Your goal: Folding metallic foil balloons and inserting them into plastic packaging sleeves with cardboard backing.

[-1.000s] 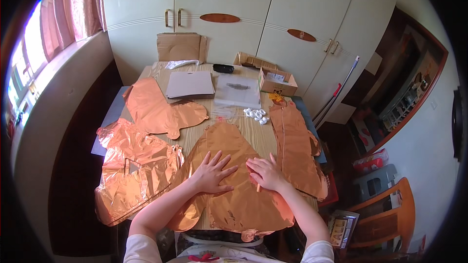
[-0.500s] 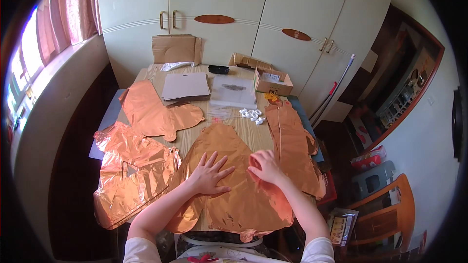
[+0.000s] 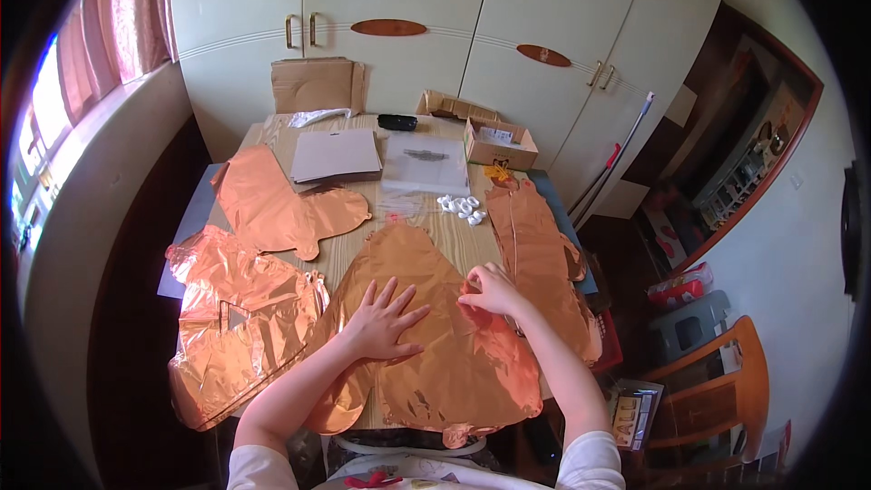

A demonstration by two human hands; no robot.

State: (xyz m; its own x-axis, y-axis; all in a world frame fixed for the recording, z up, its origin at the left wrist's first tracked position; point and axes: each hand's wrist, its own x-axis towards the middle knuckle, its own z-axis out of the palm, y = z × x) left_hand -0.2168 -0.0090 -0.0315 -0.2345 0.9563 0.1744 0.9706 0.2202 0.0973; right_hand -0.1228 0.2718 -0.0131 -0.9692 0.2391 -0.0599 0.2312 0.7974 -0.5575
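Note:
A flat, copper-coloured foil balloon (image 3: 426,336) lies on the table right in front of me, wide toward me and narrower at its far end. My left hand (image 3: 381,319) rests on it with fingers spread, palm down. At its right edge, my right hand (image 3: 494,290) pinches the foil between thumb and fingers, lifting a fold whose pinkish side shows. Other uninflated copper foil balloons lie around it: a lobed one (image 3: 272,204) at the far left, a crinkled, shinier one (image 3: 240,313) at the near left, and a long folded one (image 3: 540,263) on the right.
Beyond the foil, the wooden table (image 3: 340,259) holds grey card sheets (image 3: 336,154), a clear plastic bag (image 3: 425,163), white ribbon rolls (image 3: 463,209), a black case (image 3: 397,122) and an open cardboard box (image 3: 499,147). A wooden chair (image 3: 748,381) stands at the right.
My right hand has shifted slightly away from me along the balloon's right edge, still pinching the foil, and its fingers have turned. My left hand stays flat. The whole view has shifted a little.

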